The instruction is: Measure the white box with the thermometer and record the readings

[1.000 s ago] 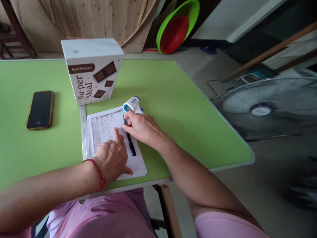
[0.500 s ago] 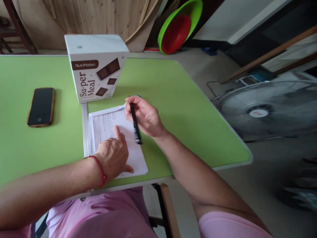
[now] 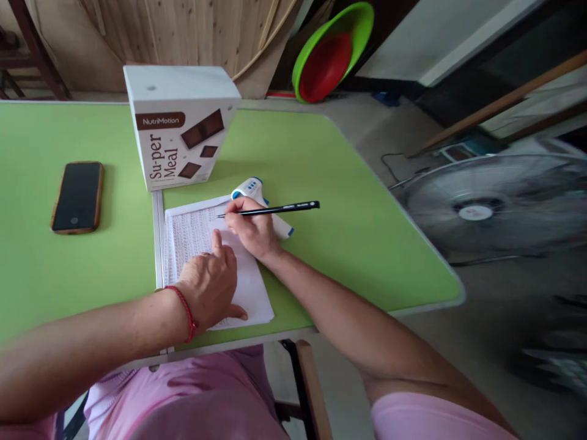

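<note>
My right hand point(image 3: 254, 232) pinches a black pen point(image 3: 287, 208), its tip at the upper part of a sheet of paper point(image 3: 250, 287) covered in rows of small handwriting. The pen's far end points right. My left hand point(image 3: 208, 278), with a red cord bracelet point(image 3: 186, 311) at the wrist, rests on the same sheet, index finger stretched toward the written lines and thumb spread out. More paper shows under the top sheet. Just behind my right hand lies a white and blue handheld thermometer point(image 3: 250, 187), partly hidden by that hand.
A white box point(image 3: 183, 122) printed "Su-per Meal" stands beyond the paper on the green table point(image 3: 348, 244). To the left lies a phone point(image 3: 77, 197) in a brown case. A floor fan point(image 3: 477, 211) stands at the right, and green and red basins point(image 3: 330, 61) lean at the back.
My right hand has turned over and come down onto the paper, bringing the pen from upright to a writing grip. The thermometer now shows more. My left hand stays put.
</note>
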A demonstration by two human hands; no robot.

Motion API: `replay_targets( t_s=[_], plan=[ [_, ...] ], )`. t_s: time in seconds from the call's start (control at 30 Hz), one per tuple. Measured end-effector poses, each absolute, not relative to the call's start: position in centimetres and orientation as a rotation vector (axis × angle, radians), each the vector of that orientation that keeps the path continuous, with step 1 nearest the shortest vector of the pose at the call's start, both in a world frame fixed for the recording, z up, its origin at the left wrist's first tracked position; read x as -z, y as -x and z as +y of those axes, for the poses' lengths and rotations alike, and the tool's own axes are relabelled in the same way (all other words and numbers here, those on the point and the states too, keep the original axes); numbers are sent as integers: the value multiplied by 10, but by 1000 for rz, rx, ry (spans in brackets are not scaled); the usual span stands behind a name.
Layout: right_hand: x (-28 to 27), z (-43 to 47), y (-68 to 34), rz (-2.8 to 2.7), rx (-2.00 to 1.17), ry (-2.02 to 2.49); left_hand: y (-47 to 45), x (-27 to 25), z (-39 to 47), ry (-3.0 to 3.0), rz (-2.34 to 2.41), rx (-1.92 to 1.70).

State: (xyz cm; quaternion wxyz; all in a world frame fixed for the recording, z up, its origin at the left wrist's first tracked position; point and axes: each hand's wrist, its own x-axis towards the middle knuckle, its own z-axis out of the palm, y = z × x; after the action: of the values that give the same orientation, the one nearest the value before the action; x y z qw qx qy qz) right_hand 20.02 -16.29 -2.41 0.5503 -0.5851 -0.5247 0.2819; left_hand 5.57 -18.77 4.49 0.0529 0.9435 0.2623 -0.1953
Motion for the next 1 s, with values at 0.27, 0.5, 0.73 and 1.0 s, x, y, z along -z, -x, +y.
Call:
replay_targets(
  t_s=[0.27,0.5,0.73,1.0],
  plan=[
    [27,-163,-197,-1425,-420,1500,-55,-44,-187,-2854,827,588],
    [27,-164,-199,-1496,-419,1510,-56,-44,-186,-2853,820,596],
    [27,-164,-200,-1528,-417,1549,-56,-47,-185,-2837,816,646],
    [25,-164,-198,-1524,-441,1559,-56,-46,-186,-2838,806,636]
  ],
)
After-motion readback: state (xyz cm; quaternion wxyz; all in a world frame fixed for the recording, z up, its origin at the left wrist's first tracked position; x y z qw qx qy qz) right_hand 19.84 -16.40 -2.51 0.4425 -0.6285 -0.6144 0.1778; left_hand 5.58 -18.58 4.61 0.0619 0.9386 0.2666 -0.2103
